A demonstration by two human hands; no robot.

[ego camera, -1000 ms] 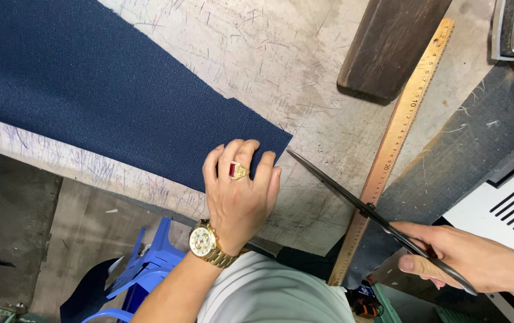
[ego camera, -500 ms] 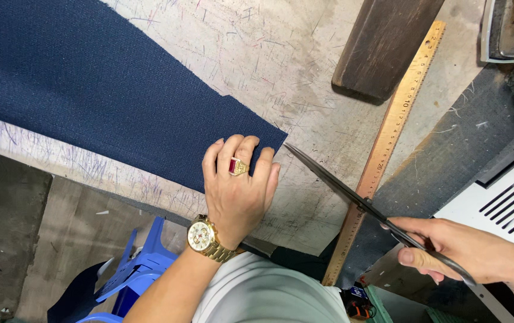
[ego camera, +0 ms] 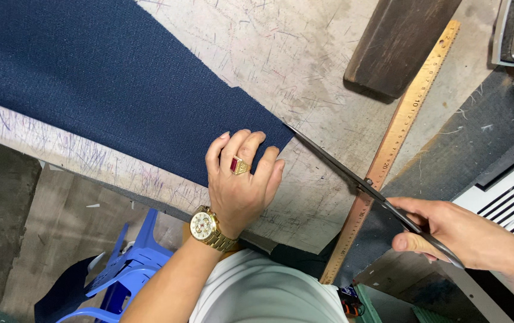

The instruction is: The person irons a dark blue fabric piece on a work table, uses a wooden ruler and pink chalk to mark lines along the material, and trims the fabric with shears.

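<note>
Nearest us, our right hand [ego camera: 466, 236] grips long dark metal scissors [ego camera: 352, 173], their tip touching the corner of the navy woven cloth [ego camera: 101, 78]. Our left hand [ego camera: 242, 179] presses flat and open on that cloth. Beyond, a yellow wooden ruler [ego camera: 403, 125] and dark wooden block [ego camera: 397, 42] lie on the scratched pale surface [ego camera: 269, 54].

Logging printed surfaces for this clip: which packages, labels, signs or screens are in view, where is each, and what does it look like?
No packages, labels, signs or screens in view.
Nearest things that bear markings:
Wooden ruler: long yellow-brown strip with printed scale, lying diagonally on the table, right of centre.
Wristwatch: gold, round pale dial, on the left hand's wrist.
</note>
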